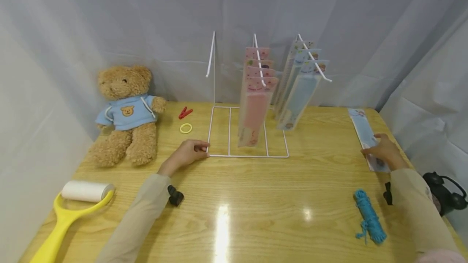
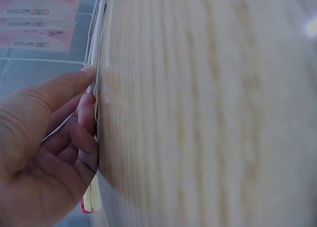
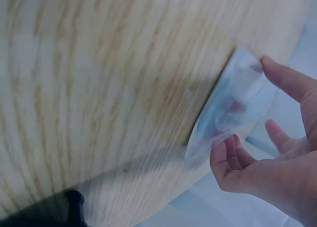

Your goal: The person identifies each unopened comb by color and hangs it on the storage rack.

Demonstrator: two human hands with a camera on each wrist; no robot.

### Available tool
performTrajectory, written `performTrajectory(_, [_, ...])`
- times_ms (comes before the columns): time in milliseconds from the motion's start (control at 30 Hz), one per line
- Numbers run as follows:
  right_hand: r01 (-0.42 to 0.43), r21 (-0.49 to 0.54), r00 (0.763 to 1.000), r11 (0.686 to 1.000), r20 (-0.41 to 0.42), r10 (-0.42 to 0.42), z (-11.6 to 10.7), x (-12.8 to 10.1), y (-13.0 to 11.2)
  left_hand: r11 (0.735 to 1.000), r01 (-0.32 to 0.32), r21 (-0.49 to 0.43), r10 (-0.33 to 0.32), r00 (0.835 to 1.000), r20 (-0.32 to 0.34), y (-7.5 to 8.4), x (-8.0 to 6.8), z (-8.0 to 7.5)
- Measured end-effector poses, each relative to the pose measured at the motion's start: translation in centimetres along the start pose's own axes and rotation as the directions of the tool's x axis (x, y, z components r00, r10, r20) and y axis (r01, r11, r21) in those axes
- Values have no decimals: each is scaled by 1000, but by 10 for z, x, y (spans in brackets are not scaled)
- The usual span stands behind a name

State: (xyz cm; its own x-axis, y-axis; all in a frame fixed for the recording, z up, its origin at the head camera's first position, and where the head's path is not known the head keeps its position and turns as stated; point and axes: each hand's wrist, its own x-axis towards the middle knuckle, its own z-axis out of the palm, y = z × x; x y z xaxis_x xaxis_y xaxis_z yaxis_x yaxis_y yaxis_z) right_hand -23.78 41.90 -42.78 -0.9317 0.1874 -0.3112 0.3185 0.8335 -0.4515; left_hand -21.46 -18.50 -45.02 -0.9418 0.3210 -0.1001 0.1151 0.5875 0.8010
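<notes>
A white wire display rack [image 1: 248, 156] stands mid-table with three prongs. Its front left corner is pinched between the thumb and fingers of my left hand [image 1: 189, 152]; the left wrist view shows that hand [image 2: 54, 138] at the wire. Pink packs [image 1: 256, 108], printed "plastic comb" in the left wrist view, hang from the middle prong. Blue comb packs [image 1: 301, 92] hang from the right prong, and the left prong [image 1: 210, 56] is bare. At the table's right edge, my right hand [image 1: 385, 152] grips a blue comb pack [image 1: 362, 127] across its width, thumb and fingers on opposite edges.
A teddy bear [image 1: 128, 113] sits at the back left, near a red clip [image 1: 185, 112] and a yellow ring [image 1: 185, 123]. A yellow-handled roller [image 1: 63, 218] lies front left. Blue rope [image 1: 370, 216] and a black object [image 1: 444, 192] are at the right.
</notes>
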Motion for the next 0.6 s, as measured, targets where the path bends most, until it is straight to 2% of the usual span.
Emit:
performTrajectory(200, [-69,79,993,995,99,61,-5,-3,-1,1000,-1,-7,1,1000,-5,1,0,-1])
performTrajectory(267, [-84,97,993,992,97,75,-4,-5,-3,1000,0,-6,0,1000,-4,1,-1,-1])
performTrajectory(500, [79,153,997,985,-27,-75,9,-9,0,1000,9,-6,-9,1000,1,1,-1,0])
performTrajectory(600, [89,175,996,981,-47,-82,10,-13,-4,1000,14,-9,-14,1000,1,1,-1,1])
